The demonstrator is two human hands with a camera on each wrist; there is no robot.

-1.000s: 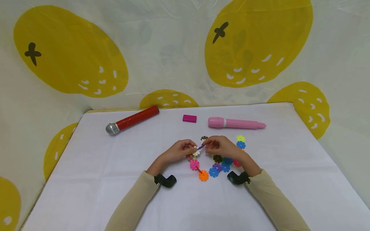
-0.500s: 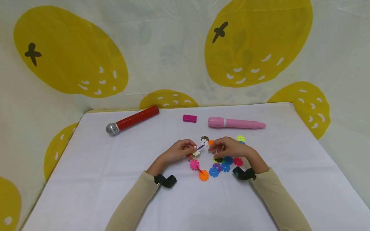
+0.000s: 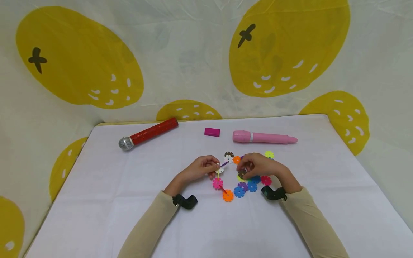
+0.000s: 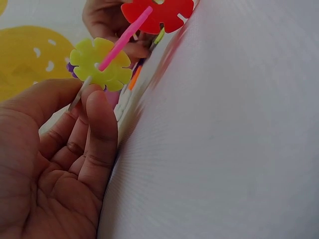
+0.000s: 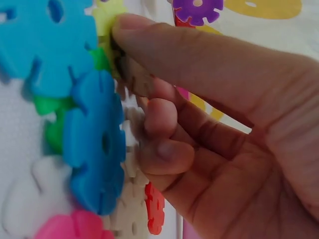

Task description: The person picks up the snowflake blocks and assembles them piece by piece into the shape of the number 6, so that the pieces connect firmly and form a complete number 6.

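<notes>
My left hand (image 3: 204,168) pinches a white notched plastic disc (image 3: 220,169) between thumb and fingers. A chain of interlocked discs hangs from it: a purple disc (image 3: 224,164) seen edge-on, a yellow-green disc (image 4: 107,57), a pink disc (image 3: 217,184), a red disc (image 4: 172,15) and an orange disc (image 3: 228,195). To the right, my right hand (image 3: 258,165) pinches a brown disc (image 3: 241,174), its thumb over the face in the right wrist view. A yellow disc (image 5: 107,17) lies just behind that brown one, partly hidden by the thumb.
Loose discs lie around the right hand, among them a blue disc (image 3: 239,192), a red-pink disc (image 3: 266,180) and a second yellow disc (image 3: 269,154). Farther back are a red microphone (image 3: 151,133), a magenta block (image 3: 212,132) and a pink microphone-like stick (image 3: 267,137).
My right hand has moved away from the purple disc on the chain, rightward and slightly nearer, and now grips a brown disc from the pile. The left hand stays in place.
</notes>
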